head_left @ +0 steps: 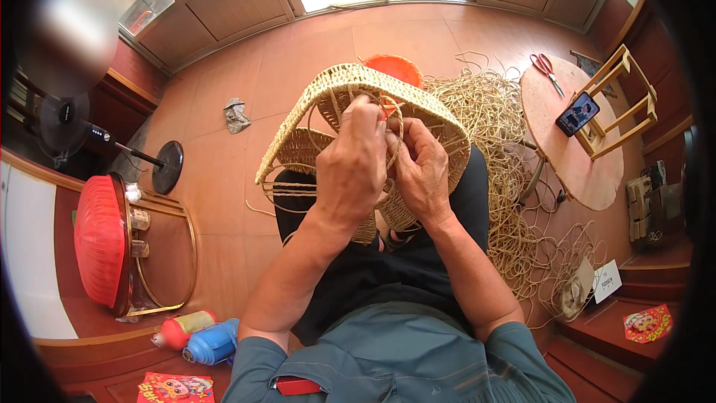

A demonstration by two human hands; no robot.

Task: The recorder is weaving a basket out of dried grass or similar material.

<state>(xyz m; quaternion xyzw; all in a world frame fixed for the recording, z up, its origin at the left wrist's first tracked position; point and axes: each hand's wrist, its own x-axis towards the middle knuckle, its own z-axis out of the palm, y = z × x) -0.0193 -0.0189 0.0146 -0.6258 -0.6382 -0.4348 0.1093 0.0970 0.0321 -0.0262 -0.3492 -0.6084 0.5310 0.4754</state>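
A pale straw-coloured woven piece (298, 149), like a basket with open gaps and loose strands, rests on my lap between my knees. My left hand (350, 160) is raised inside its upper middle, fingers curled in a pinch on the cord work; their exact hold is partly hidden. Just to its right, my right hand (418, 172) pinches a looped cord (399, 116) with thumb and bent fingers. An orange-red round container (391, 66) shows behind the weaving.
A heap of cord (496, 142) lies right. A round board (567, 179) carries red scissors (544, 67), a phone (578, 112) and a wooden frame (652, 93). Left are a fan base (168, 168), a red cover (97, 242), crumpled material (236, 116) and flasks (209, 343).
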